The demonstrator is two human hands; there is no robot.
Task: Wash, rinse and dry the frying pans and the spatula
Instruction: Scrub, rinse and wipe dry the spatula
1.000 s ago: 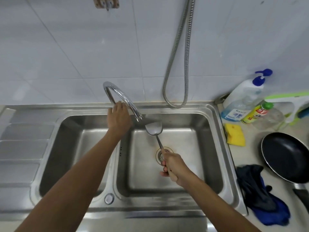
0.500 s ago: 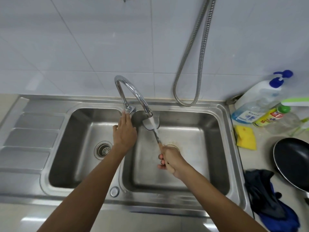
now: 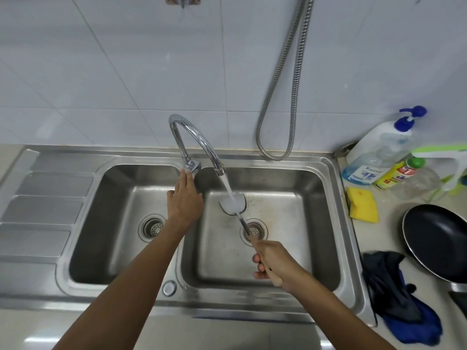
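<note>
Spatula [image 3: 233, 203] under the running tap [image 3: 202, 140], right hand [image 3: 274, 263] gripping its handle, left hand [image 3: 184, 198] flat-fingered on the lever [image 3: 191, 166]; likely wetting it, sponge [image 3: 362, 203] next.

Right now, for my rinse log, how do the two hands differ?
The left hand touches the tap lever, fingers straight; the right hand grips the spatula handle, fingers curled. The left hand lies between the basins, the right hand over the right basin. Both are bare.
</note>
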